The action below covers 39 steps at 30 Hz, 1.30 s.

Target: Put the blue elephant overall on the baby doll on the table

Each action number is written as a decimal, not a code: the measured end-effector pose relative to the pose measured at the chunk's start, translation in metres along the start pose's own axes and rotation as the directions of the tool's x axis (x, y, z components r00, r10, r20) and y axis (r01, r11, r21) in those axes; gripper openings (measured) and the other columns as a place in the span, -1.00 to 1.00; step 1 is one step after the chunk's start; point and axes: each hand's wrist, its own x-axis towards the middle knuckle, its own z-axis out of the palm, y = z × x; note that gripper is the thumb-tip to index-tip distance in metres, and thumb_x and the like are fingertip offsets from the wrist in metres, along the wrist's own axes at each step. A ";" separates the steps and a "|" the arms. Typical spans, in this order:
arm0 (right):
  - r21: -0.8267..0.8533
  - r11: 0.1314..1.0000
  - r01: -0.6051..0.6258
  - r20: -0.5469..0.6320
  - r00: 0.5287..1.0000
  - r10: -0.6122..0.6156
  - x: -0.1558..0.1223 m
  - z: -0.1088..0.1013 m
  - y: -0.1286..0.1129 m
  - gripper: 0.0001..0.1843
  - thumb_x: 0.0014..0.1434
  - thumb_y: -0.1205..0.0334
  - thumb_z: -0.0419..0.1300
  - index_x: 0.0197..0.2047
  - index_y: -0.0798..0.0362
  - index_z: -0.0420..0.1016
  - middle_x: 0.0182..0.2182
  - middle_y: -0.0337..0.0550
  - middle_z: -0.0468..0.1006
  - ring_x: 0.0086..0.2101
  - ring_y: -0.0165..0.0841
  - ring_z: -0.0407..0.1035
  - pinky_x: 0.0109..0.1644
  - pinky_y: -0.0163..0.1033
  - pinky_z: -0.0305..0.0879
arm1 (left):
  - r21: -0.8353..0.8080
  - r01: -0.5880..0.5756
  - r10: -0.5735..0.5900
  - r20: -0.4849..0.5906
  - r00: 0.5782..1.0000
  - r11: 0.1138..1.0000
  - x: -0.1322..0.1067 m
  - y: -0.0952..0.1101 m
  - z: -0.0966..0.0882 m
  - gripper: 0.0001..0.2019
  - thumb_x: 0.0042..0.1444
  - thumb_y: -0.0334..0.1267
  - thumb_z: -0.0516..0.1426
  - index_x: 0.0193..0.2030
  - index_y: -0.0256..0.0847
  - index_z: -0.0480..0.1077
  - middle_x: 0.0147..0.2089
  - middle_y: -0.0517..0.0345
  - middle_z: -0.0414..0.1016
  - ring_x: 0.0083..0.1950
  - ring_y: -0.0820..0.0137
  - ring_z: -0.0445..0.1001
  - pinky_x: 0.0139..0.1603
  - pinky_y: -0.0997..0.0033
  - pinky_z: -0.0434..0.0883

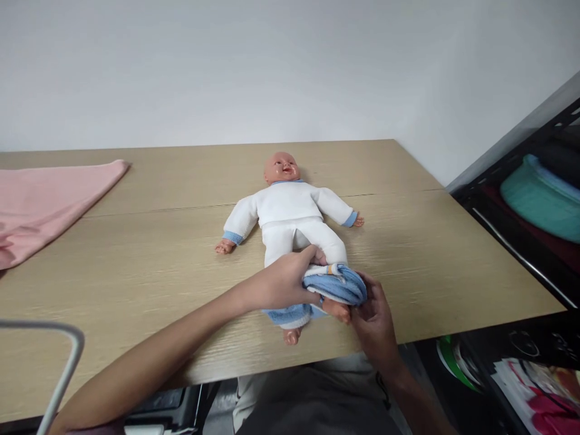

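A baby doll (290, 202) in a white top and white trousers with blue cuffs lies face up on the table, its feet toward me. A bunched blue-and-white garment (335, 284) sits around its lower leg on the right, with the bare foot (338, 309) sticking out below. My left hand (290, 278) grips the bunch from the left, thumb low and fingers over the top. From the right, my right hand (374, 314) holds its other edge, fingers partly hidden behind it. Blue cloth (287, 315) also rings the other ankle, above the second foot (292, 336).
Pink cloth (49, 205) lies at the table's left. A grey metal bar (67, 338) rises in the lower left corner. Beyond the right edge of the wooden table (453, 260) is a black rack with a teal basin (539, 199); papers (521, 380) lie below it.
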 end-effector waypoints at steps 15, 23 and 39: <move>-0.238 0.971 -0.019 0.566 0.810 0.154 0.068 -0.047 -0.042 -0.60 0.41 -0.01 0.45 0.22 -0.08 0.64 0.06 -0.09 0.78 0.05 -0.02 0.69 0.17 0.01 0.63 | 0.168 -0.079 0.063 0.099 0.993 0.983 -0.004 0.004 -0.016 -0.57 0.23 -0.32 0.29 0.24 -0.15 0.49 0.14 -0.03 0.64 0.10 0.07 0.62 0.06 0.16 0.49; -0.372 0.848 0.378 0.698 0.716 -0.013 0.100 -0.046 -0.068 -0.73 0.47 -0.07 0.35 0.06 -0.10 0.62 -0.07 -0.13 0.71 -0.04 -0.09 0.59 0.13 -0.04 0.54 | 0.207 -0.110 0.106 0.030 0.994 0.972 -0.029 -0.003 -0.018 -0.44 0.37 0.02 0.37 0.40 -0.07 0.40 0.31 -0.06 0.59 0.29 0.03 0.57 0.29 0.10 0.48; -0.182 0.882 0.434 0.574 0.776 -0.263 0.166 0.022 -0.037 -0.76 0.51 -0.06 0.31 -0.05 -0.07 0.58 -0.09 -0.09 0.69 -0.04 -0.12 0.60 0.11 -0.03 0.53 | 0.165 -0.128 0.172 -0.294 0.940 0.978 -0.046 -0.074 -0.047 -0.81 0.39 -0.17 0.22 0.08 -0.10 0.50 0.41 -0.10 0.43 0.47 0.03 0.33 0.57 -0.02 0.26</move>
